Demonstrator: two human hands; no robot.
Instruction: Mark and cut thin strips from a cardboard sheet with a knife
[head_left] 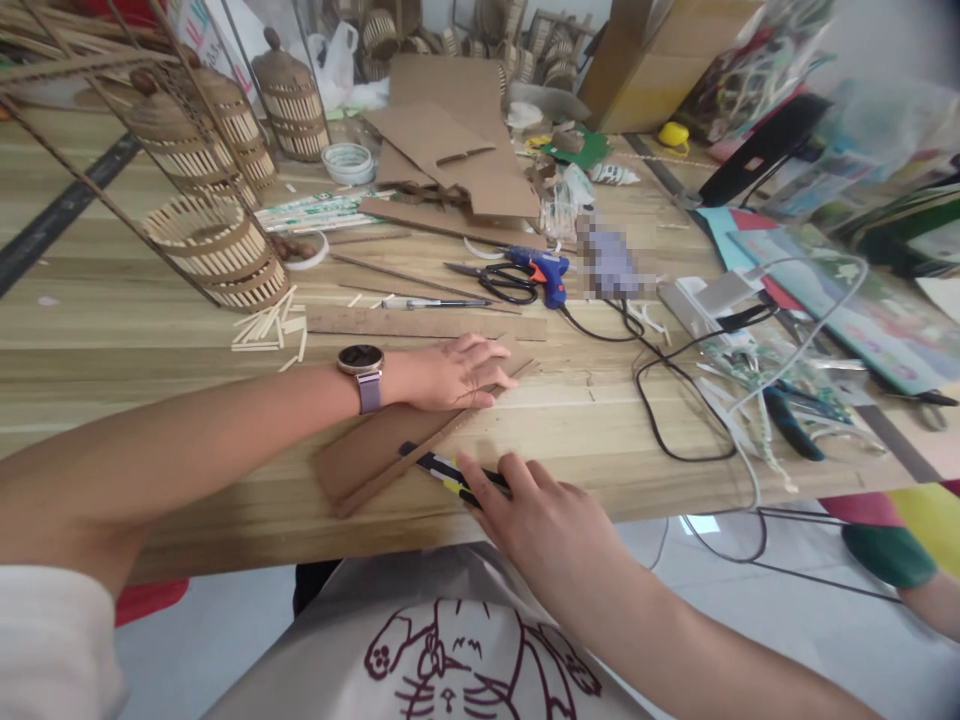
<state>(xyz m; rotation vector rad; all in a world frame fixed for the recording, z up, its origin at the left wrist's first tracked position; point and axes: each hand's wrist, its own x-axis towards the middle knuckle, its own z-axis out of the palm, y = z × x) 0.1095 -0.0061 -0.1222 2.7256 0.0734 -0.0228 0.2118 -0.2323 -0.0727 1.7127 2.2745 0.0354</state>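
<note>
My left hand (459, 375), with a watch on its wrist, lies spread and flat on a piece of brown cardboard (364, 455) near the table's front edge. A narrow strip runs along the cardboard's lower right side. My right hand (532, 505) is wrapped round a black and yellow utility knife (448, 474), whose tip rests at that strip, below my left hand. A long flat cardboard strip (427, 323) lies just beyond my left hand. Past it are black-handled scissors (510, 283) and a blue glue gun (550, 275).
Round slatted baskets (217, 250) and small wooden sticks (274, 325) are at the left. Cardboard sheets (450, 130) lie at the back. Black cables (646, 400), a power strip (694, 300) and pliers (791, 425) occupy the right. A person's arm (934, 605) shows at the right edge.
</note>
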